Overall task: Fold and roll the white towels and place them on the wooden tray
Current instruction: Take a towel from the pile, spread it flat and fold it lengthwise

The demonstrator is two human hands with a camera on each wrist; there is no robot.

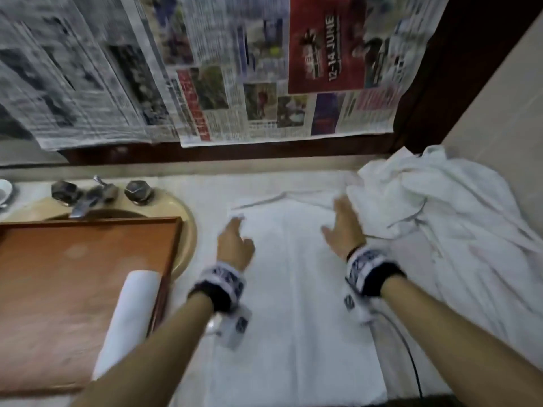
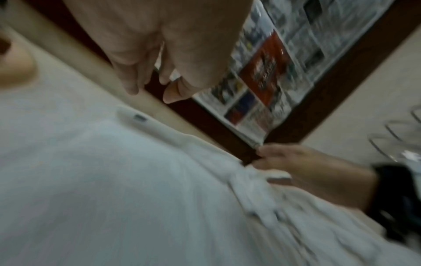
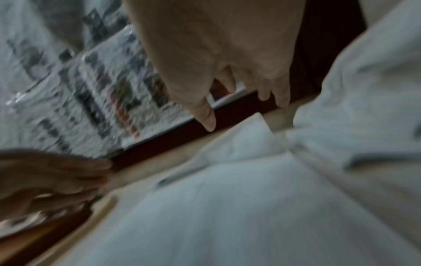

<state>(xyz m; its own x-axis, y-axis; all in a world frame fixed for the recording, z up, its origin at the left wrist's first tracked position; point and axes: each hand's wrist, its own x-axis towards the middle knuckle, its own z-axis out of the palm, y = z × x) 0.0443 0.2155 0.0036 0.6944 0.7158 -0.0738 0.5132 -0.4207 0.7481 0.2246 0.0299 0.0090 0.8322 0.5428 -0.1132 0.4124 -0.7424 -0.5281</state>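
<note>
A white towel (image 1: 293, 274), folded into a long strip, lies flat on the counter and runs away from me. My left hand (image 1: 236, 230) is over its far left part with the fingers relaxed and holding nothing. My right hand (image 1: 340, 212) is over the far right part, fingers spread, beside the heap of loose towels (image 1: 440, 207). In the wrist views the left hand (image 2: 154, 81) and the right hand (image 3: 239, 99) hang just above the towel (image 2: 114, 180); whether they touch it I cannot tell. One rolled towel (image 1: 129, 321) lies on the wooden tray (image 1: 73, 259).
The tray sits over a beige sink (image 1: 188, 227) with a chrome tap (image 1: 88, 198) behind it. Newspaper sheets (image 1: 235, 69) cover the wall at the back. A beige wall (image 1: 499, 98) closes the right side. A black cable (image 1: 411, 362) runs along the towel's near right.
</note>
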